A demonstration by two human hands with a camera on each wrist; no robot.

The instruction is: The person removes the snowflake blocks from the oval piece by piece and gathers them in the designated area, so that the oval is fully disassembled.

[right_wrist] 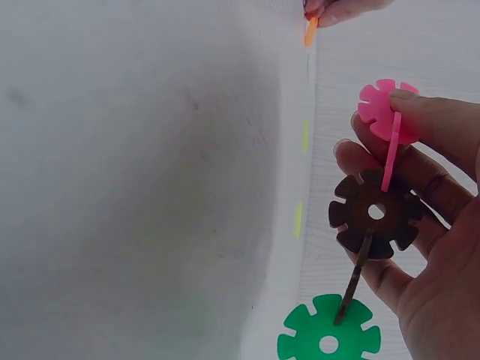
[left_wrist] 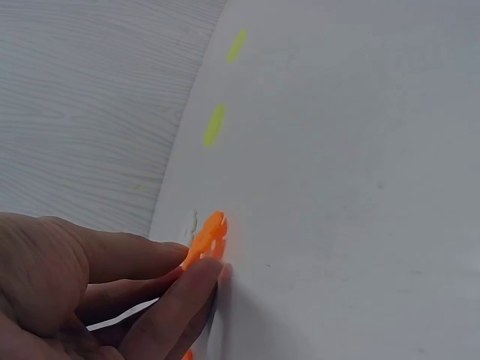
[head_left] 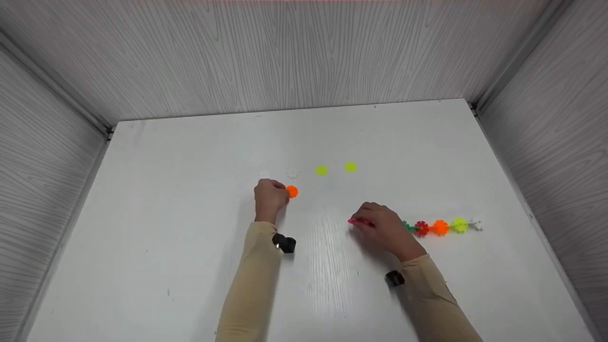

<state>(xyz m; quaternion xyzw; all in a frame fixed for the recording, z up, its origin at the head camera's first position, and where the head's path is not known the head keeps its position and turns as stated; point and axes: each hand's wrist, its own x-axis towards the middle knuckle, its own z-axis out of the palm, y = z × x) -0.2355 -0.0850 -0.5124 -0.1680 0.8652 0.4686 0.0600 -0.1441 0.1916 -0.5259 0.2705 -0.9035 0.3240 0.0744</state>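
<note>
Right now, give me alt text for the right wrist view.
A right hand holds a chain of slotted discs running pink, brown, green. Beyond, a left hand pinches an orange disc; two yellow discs lie on the table.

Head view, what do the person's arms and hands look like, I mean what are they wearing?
The left hand and right hand are bare, without gloves. The left sleeve and right sleeve are long, plain tan and reach the wrists. Each wrist has a small black device beside it; I can't make out any cables or lettering.
</note>
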